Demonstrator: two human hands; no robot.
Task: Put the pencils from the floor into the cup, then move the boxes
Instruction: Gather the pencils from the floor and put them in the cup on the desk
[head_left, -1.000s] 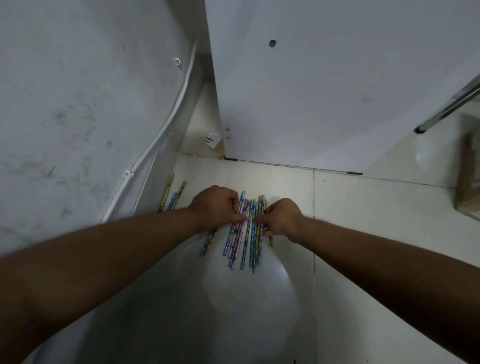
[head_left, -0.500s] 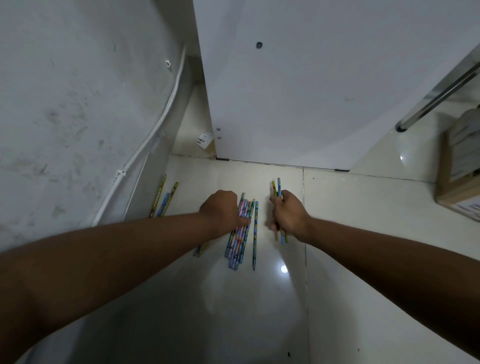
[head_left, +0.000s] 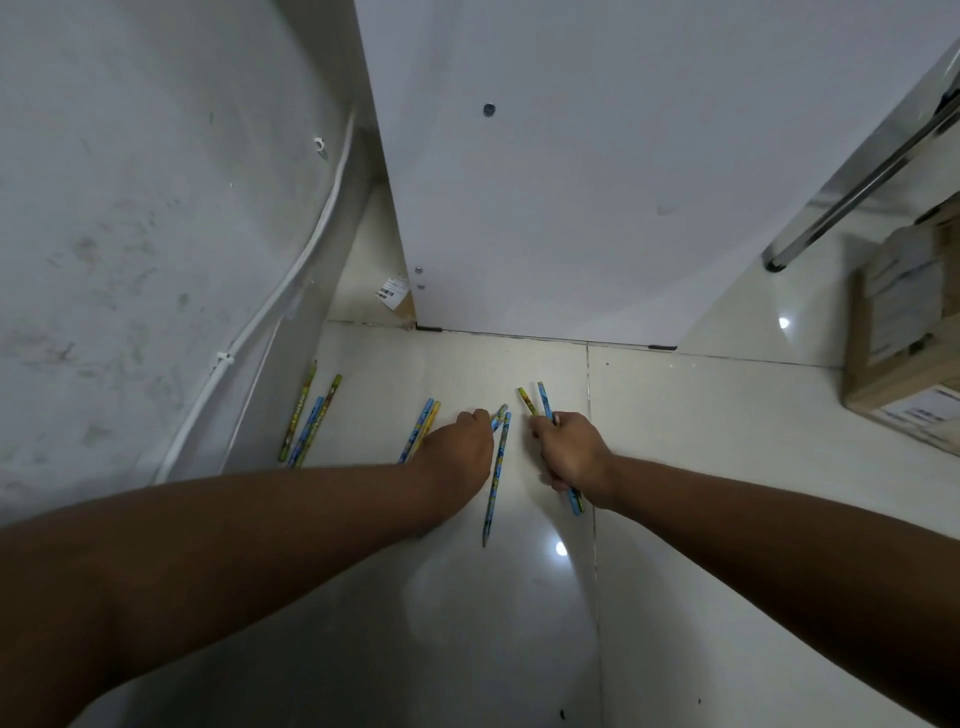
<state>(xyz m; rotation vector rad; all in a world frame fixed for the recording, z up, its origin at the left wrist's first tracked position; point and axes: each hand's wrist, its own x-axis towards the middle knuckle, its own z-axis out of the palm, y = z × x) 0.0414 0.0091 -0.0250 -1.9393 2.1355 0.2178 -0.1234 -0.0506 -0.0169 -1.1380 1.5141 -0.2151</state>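
Colourful pencils lie on the pale tiled floor. My right hand (head_left: 569, 449) grips two pencils (head_left: 544, 399), whose ends stick out past the fingers and behind the wrist. My left hand (head_left: 460, 441) lies over a bunch of pencils, most of them hidden beneath it; its fingertips touch a short pencil end (head_left: 500, 414). One blue pencil (head_left: 496, 480) lies loose between the hands. Two more pencils (head_left: 423, 428) show to the left of my left hand. Three pencils (head_left: 306, 423) lie by the left wall. No cup is in view.
A cardboard box (head_left: 904, 332) stands on the floor at the right edge. A white cabinet panel (head_left: 571, 182) rises straight ahead, a grey wall (head_left: 130, 234) with a white cable on the left. A metal leg (head_left: 852, 192) slants down at upper right.
My right hand has taken two pencils out of the pile and drawn them to the right. My left hand has slid over the remaining bunch, which now mostly lies hidden beneath it.
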